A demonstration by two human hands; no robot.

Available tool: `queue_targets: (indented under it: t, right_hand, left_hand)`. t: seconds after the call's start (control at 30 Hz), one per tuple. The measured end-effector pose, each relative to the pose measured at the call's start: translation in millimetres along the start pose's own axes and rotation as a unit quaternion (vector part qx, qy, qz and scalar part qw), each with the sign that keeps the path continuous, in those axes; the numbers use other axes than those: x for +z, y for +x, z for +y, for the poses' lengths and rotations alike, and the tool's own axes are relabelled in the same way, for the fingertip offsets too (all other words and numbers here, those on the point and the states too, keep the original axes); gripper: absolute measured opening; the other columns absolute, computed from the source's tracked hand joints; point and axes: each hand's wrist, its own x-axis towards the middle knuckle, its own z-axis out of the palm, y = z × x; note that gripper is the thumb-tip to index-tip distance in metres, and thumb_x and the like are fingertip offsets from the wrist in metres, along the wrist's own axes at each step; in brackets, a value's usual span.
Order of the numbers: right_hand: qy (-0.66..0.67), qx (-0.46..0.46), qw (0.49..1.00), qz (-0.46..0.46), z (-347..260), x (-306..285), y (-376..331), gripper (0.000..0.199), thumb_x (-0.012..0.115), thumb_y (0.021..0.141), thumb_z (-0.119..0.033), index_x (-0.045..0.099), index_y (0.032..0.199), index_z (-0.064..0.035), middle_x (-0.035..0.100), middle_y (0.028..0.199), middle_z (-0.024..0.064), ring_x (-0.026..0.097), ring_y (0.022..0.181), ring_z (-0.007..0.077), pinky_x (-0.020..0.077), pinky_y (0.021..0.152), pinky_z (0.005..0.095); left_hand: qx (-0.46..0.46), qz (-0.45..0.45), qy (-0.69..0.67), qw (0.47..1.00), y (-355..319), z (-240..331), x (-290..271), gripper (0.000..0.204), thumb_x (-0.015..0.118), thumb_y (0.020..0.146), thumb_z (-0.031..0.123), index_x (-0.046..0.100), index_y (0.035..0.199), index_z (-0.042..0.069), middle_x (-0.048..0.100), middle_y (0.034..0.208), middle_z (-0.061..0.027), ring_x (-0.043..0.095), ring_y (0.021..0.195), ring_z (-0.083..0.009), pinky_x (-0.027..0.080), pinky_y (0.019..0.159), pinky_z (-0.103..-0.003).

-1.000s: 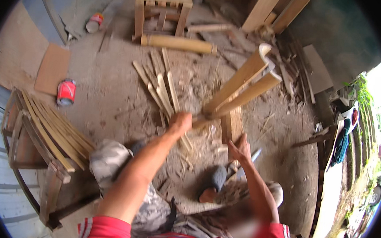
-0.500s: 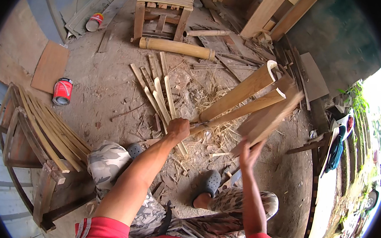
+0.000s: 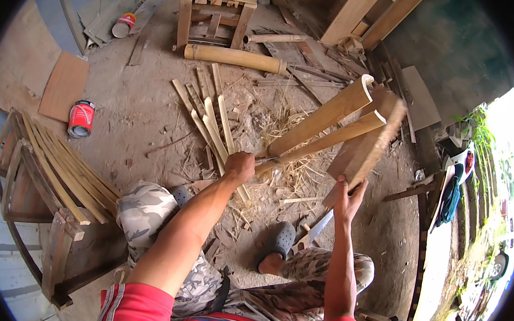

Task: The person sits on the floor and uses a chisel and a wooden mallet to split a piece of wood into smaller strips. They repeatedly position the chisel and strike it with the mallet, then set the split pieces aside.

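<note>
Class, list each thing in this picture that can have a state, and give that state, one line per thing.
Left hand: closed on a blade wedged in the bamboo.
Right hand: gripping a wooden block, raised.
Bamboo pole: split lengthwise, halves apart.
Red can: on its side.
Whole bamboo piece: lying uncut.

soft, even daylight fills the scene, with harsh overexposed glare at the right edge. the wooden block (image 3: 365,145) is smeared by motion blur. fisheye distortion bends edges and a black vignette rings the frame.

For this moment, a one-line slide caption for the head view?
Left hand steadies a split bamboo pole; right hand raises a wooden block beside it.
</note>
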Motion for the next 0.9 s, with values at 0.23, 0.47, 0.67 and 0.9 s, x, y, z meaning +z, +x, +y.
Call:
queue_targets:
  t: [0.23, 0.47, 0.67, 0.9]
  right_hand:
    - [-0.252, 0.060, 0.939, -0.226, 135, 18, -56, 0.078, 0.068, 0.079, -0.035, 0.030, 0.136, 0.0019, 0.065, 0.101, 0.0321, 0.067, 0.091, 0.0417, 0.0515, 0.083, 0.0483]
    - [-0.162, 0.157, 0.962, -0.155, 41, 14, -17, 0.064, 0.070, 0.076, -0.046, 0.052, 0.111, 0.0038, 0.067, 0.100, 0.0276, 0.067, 0.093, 0.0353, 0.0518, 0.081, 0.0439]
    - [0.007, -0.016, 1.000, -0.006, 28, 12, -8, 0.056, 0.072, 0.081, -0.027, 0.043, 0.119, 0.0019, 0.067, 0.090, 0.0219, 0.068, 0.080, 0.0282, 0.0539, 0.069, 0.0385]
    - [-0.223, 0.205, 0.921, -0.246, 137, 42, -64, 0.078, 0.069, 0.076, -0.044, 0.035, 0.126, 0.0060, 0.062, 0.103, 0.0369, 0.063, 0.096, 0.0502, 0.0509, 0.086, 0.0473]
  left_hand:
    - [0.023, -0.006, -0.059, 0.998, 0, 24, 10, 0.019, 0.056, 0.087, 0.011, 0.072, 0.088, 0.000, 0.072, 0.082, -0.0180, 0.070, 0.068, -0.0309, 0.056, 0.061, -0.042]
    - [-0.005, 0.030, -0.057, 0.998, 8, 4, 29, 0.021, 0.057, 0.083, 0.013, 0.073, 0.089, 0.001, 0.071, 0.090, -0.0224, 0.071, 0.086, -0.0370, 0.056, 0.075, -0.045]
    - [-0.017, 0.032, -0.023, 0.999, 12, -9, 35, 0.023, 0.058, 0.082, 0.017, 0.073, 0.088, 0.000, 0.071, 0.085, -0.0225, 0.071, 0.083, -0.0377, 0.056, 0.072, -0.045]
    - [-0.005, -0.004, -0.029, 1.000, 10, 3, 27, 0.017, 0.063, 0.084, 0.010, 0.073, 0.093, -0.001, 0.073, 0.090, -0.0189, 0.072, 0.085, -0.0308, 0.057, 0.068, -0.043]
